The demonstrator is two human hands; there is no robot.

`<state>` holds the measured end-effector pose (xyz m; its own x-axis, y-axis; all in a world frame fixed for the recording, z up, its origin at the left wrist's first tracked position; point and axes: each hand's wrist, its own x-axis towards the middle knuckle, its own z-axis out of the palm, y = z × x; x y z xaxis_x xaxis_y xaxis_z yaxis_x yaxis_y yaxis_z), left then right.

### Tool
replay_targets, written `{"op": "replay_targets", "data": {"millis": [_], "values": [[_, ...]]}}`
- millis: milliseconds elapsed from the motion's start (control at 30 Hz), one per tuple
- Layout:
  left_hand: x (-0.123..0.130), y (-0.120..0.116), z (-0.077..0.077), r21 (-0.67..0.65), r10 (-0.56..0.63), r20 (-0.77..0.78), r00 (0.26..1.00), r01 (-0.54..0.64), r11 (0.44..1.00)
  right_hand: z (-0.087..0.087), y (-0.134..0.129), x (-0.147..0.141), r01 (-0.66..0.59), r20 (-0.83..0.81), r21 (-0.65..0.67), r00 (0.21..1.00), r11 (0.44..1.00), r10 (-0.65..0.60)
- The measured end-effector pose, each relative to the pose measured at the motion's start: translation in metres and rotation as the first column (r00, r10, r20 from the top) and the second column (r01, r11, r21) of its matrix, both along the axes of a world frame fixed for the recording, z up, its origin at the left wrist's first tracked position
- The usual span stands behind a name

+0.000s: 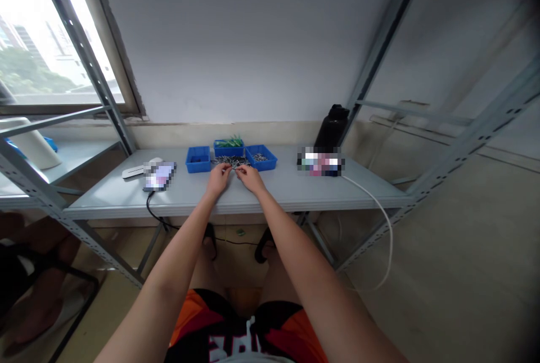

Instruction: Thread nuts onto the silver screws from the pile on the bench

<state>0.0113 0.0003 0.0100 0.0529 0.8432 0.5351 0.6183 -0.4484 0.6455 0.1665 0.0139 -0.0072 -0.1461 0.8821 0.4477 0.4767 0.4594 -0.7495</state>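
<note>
My left hand (pixel 219 178) and my right hand (pixel 250 177) meet fingertip to fingertip over the grey shelf table (pixel 291 191). Both are closed in a pinch, and what lies between the fingers is too small to name. Just behind them is a pile of small dark and silvery pieces (pixel 231 160). A blue bin with dark contents (pixel 198 160) stands left of the pile, and a blue bin with small silvery parts (pixel 261 157) stands to its right. Behind the pile, a third blue bin (pixel 228 150) holds green pieces (pixel 230 141).
A phone (pixel 160 176) with a black cable lies at the left beside a white object (pixel 134 171). At the right, a black bottle (pixel 332 128) stands behind a blurred device (pixel 320 164) with a white cable. Metal posts frame the table; a person's legs show at lower left.
</note>
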Motion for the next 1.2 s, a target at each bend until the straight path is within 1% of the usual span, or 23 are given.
{"op": "replay_targets", "data": {"millis": [133, 333, 467, 567, 700, 767, 867, 967, 1033, 1133, 1200], "values": [[0.0, 0.002, -0.002, -0.041, -0.005, -0.051, 0.999, 0.003, 0.999, 0.0, 0.001, 0.001, 0.04, -0.055, 0.028, 0.998, 0.999, -0.038], [0.001, 0.006, -0.006, -0.109, -0.072, -0.106, 0.992, 0.06, 0.992, 0.002, -0.001, -0.001, 0.049, -0.091, 0.05, 0.995, 0.998, -0.044], [0.001, 0.006, -0.007, -0.1, -0.088, -0.098, 0.991, 0.078, 0.992, 0.001, -0.001, -0.001, 0.06, -0.116, 0.031, 0.992, 0.998, -0.056], [0.0, 0.005, -0.005, -0.087, -0.068, -0.083, 0.994, 0.061, 0.994, 0.001, 0.001, -0.001, 0.048, -0.122, -0.002, 0.991, 0.999, -0.048], [-0.001, 0.003, 0.0, -0.031, 0.003, 0.023, 1.0, -0.002, 1.0, 0.001, 0.001, -0.001, 0.005, -0.074, -0.046, 0.997, 0.999, -0.009], [0.0, 0.0, 0.001, -0.011, -0.005, 0.056, 0.998, 0.006, 1.0, 0.002, -0.001, -0.001, -0.019, -0.002, -0.035, 1.0, 0.999, 0.018], [0.004, -0.006, 0.003, 0.003, -0.038, 0.05, 0.998, 0.037, 0.999, 0.002, -0.004, -0.001, -0.046, 0.085, -0.012, 0.995, 0.999, 0.047], [0.003, -0.012, 0.009, 0.023, -0.057, 0.057, 0.997, 0.055, 0.998, 0.002, -0.004, -0.001, -0.04, 0.058, -0.015, 0.997, 0.999, 0.041], [-0.006, -0.012, 0.017, 0.049, -0.01, 0.086, 0.996, 0.006, 0.999, 0.002, -0.004, -0.001, 0.001, 0.018, -0.038, 1.0, 0.999, 0.0], [-0.033, 0.0, 0.036, 0.068, 0.166, 0.142, 0.976, -0.177, 0.982, 0.004, -0.003, 0.0, 0.058, 0.008, -0.086, 0.998, 0.995, -0.057], [-0.055, 0.011, 0.048, 0.039, 0.269, 0.125, 0.955, -0.276, 0.96, 0.005, -0.003, 0.0, 0.07, 0.017, -0.098, 0.997, 0.993, -0.069]]}}
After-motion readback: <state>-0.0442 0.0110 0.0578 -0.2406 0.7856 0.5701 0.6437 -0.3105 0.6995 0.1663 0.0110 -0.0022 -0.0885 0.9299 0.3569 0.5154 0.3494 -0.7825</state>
